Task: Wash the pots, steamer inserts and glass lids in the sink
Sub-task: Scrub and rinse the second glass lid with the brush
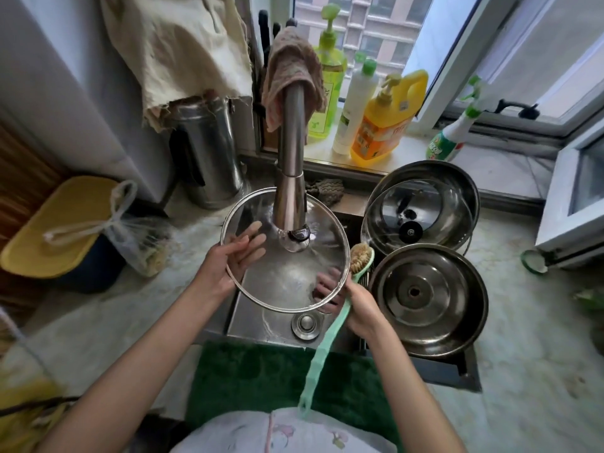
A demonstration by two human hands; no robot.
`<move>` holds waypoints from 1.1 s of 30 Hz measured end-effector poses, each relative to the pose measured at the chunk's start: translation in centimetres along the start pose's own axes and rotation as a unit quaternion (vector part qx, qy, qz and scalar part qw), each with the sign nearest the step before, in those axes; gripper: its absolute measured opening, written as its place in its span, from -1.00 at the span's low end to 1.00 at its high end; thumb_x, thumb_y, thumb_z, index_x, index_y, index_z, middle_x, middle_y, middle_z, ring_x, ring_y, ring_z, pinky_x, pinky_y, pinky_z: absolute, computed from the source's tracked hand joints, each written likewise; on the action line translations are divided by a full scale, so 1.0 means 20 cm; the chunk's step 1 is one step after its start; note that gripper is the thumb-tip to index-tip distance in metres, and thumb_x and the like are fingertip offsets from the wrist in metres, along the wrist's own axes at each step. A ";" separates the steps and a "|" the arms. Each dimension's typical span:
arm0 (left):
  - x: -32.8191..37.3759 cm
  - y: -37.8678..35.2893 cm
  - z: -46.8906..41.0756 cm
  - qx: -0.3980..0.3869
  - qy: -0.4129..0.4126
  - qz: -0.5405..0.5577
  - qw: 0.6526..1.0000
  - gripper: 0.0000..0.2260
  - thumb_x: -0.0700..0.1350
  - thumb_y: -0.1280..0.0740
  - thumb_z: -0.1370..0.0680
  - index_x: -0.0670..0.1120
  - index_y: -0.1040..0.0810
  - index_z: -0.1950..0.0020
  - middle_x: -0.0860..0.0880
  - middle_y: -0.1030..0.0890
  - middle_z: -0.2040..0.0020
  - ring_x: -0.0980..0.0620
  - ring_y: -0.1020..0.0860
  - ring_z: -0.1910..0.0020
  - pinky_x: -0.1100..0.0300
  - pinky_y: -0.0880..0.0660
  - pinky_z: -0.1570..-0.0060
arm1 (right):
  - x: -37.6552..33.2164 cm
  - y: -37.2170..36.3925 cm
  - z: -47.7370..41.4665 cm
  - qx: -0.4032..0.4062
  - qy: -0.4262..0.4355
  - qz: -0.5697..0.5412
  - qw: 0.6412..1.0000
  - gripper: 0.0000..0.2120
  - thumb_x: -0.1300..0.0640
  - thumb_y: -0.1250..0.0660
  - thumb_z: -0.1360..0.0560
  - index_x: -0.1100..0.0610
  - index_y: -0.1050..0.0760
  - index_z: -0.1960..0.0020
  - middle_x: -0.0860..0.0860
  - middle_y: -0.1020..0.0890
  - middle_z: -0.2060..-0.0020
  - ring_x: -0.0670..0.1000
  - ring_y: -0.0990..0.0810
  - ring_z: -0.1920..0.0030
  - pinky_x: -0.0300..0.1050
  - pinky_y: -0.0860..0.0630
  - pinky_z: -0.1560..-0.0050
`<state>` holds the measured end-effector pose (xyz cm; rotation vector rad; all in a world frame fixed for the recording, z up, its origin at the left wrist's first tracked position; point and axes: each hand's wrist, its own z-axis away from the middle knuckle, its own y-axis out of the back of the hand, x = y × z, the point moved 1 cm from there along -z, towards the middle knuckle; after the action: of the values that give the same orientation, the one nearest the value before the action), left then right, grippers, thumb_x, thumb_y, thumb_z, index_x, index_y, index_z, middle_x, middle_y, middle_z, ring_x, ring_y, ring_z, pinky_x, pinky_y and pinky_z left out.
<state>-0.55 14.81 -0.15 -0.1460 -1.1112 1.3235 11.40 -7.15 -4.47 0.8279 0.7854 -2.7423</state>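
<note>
A large glass lid point(287, 273) is held tilted over the sink point(248, 318), right under the faucet point(292, 178), whose spray head hides part of the lid's centre; the knob cannot be made out behind it. Water blurs the glass, so the basin floor shows only dimly through it, though the drain point(305, 325) sits plain just below the lid's near rim.

The left hand point(230, 259) holds the lid's left rim, with the fingers point(253, 238) straight and slightly spread behind the glass and the thumb on the near side. The right hand point(354, 305) grips the lid's right rim together with the green handle of a dish brush point(330, 322); its fingertips are seen only through the wet glass, smeared, so how tightly they curl cannot be told. The bristle head stands just past the rim, and the handle's far end runs down to the person's apron point(294, 433).

To the right, two steel pots fill the draining side: the far pot point(457, 178) holds a second glass lid point(421, 217), and the near pot point(428, 299) is touching or almost touching it; which cannot be told. The brush head lies close beside both, leaving little room on that side. Left of the sink the counter point(98, 325) is more open as far as a tied plastic bag point(137, 237) and a yellow-lidded bin point(62, 230). A steel kettle point(209, 152) stands behind, half under a hanging cloth point(183, 50). Detergent bottles point(379, 125) line the windowsill.
</note>
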 end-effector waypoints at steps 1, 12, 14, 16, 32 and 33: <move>-0.01 0.02 0.00 -0.011 0.015 0.014 1.000 -0.71 -0.37 -0.45 -0.20 -0.12 -0.42 0.26 -0.08 -0.70 0.07 -0.02 -0.69 0.14 0.14 -0.62 0.30 | -0.01 -0.01 0.02 -0.021 0.023 -0.045 0.999 -0.67 0.02 -0.02 -0.66 0.20 -0.42 -0.21 0.19 -0.61 -0.15 0.15 -0.62 -0.12 0.16 -0.59 -0.05; -0.04 0.01 -0.02 -0.082 0.128 0.077 0.985 -0.44 -0.46 -0.58 0.13 -0.22 -0.61 0.17 -0.08 -0.70 0.05 -0.04 -0.69 0.15 0.10 -0.63 0.31 | -0.09 -0.15 0.22 -0.074 0.151 -0.149 0.974 -0.76 -0.05 -0.19 -0.45 0.14 -0.37 0.16 0.26 -0.65 -0.04 0.13 -0.69 0.07 -0.01 -0.64 0.23; -0.01 0.00 -0.04 -0.070 0.166 0.061 0.982 -0.44 -0.43 -0.54 0.02 -0.28 -0.64 0.03 -0.10 -0.71 0.11 -0.02 -0.69 0.20 0.14 -0.63 0.32 | -0.09 -0.18 0.25 -0.058 0.160 -0.154 0.973 -0.77 -0.02 -0.17 -0.50 0.15 -0.38 0.15 0.24 -0.67 0.03 0.11 -0.71 0.13 -0.05 -0.64 0.26; -0.01 -0.02 -0.08 -0.010 0.174 0.036 0.984 -0.66 -0.32 -0.39 -0.24 -0.33 -0.61 0.00 -0.16 -0.70 0.14 -0.02 -0.69 0.25 0.16 -0.62 0.34 | -0.10 -0.19 0.28 -0.035 0.169 -0.154 0.973 -0.73 0.04 -0.11 -0.59 0.21 -0.42 0.11 0.24 -0.68 0.09 0.11 -0.71 0.16 -0.05 -0.65 0.23; -0.32 -0.17 -0.22 0.106 -0.081 -0.616 0.777 -0.56 -0.02 0.03 -0.63 -0.10 -0.26 -0.49 -0.10 -0.29 -0.49 -0.09 -0.28 -0.44 0.06 -0.24 -0.39 | -0.11 -0.22 0.32 0.034 0.215 -0.132 0.967 -0.80 0.08 -0.17 -0.58 0.22 -0.39 -0.04 0.24 -0.68 0.10 0.12 -0.70 0.15 -0.03 -0.65 0.14; -0.30 -0.17 -0.22 0.122 -0.065 -0.627 0.766 -0.57 -0.04 0.03 -0.65 -0.13 -0.23 -0.50 -0.12 -0.25 -0.50 -0.10 -0.26 -0.45 0.07 -0.23 -0.38 | -0.11 -0.23 0.32 0.029 0.216 -0.134 0.967 -0.77 0.06 -0.18 -0.56 0.23 -0.40 -0.05 0.24 -0.68 0.09 0.12 -0.70 0.15 -0.04 -0.65 0.13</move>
<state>5.90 10.97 -3.62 0.7909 -0.8167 0.2191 8.90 -6.66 3.29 1.4631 0.9562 -2.8613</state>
